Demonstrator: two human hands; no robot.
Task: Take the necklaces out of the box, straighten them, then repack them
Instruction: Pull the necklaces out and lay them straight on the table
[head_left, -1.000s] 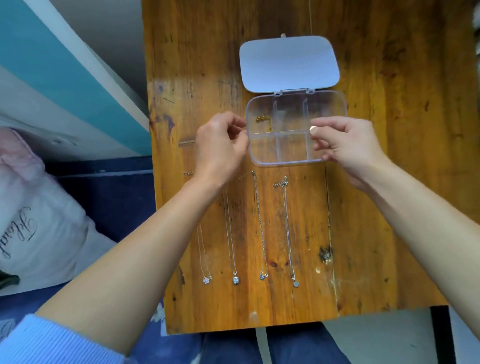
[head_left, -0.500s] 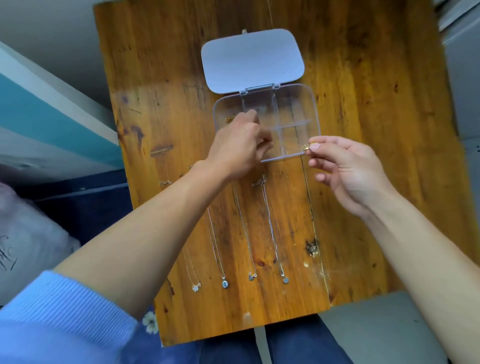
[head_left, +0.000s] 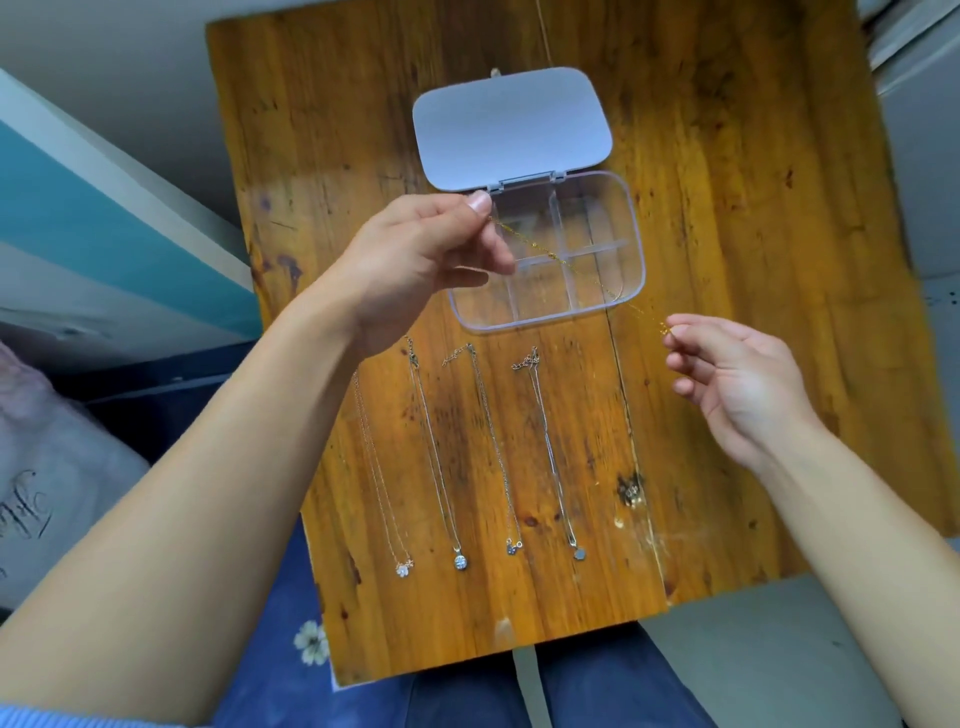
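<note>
A clear plastic box (head_left: 631, 244) with several compartments sits open on the wooden table (head_left: 727, 260), its pale lid (head_left: 511, 124) folded back. A thin gold necklace (head_left: 566, 262) stretches in the air above the box. My left hand (head_left: 421, 260) pinches one end near the box's left edge. My right hand (head_left: 732, 379) pinches the other end to the right of the box. Several silver necklaces lie straight in a row in front of the box, such as one with a round pendant (head_left: 460, 561) and one with a dark pendant (head_left: 578, 553).
The table's near edge (head_left: 498, 654) lies just above my lap. A teal and white surface (head_left: 104, 223) borders the table on the left, with a pink cushion (head_left: 47, 483) below it. A dark knot (head_left: 630, 491) marks the wood at the right.
Both hands have lifted the gold necklace out of the box and pulled apart, drawing it taut above the box. The camera has shifted too.
</note>
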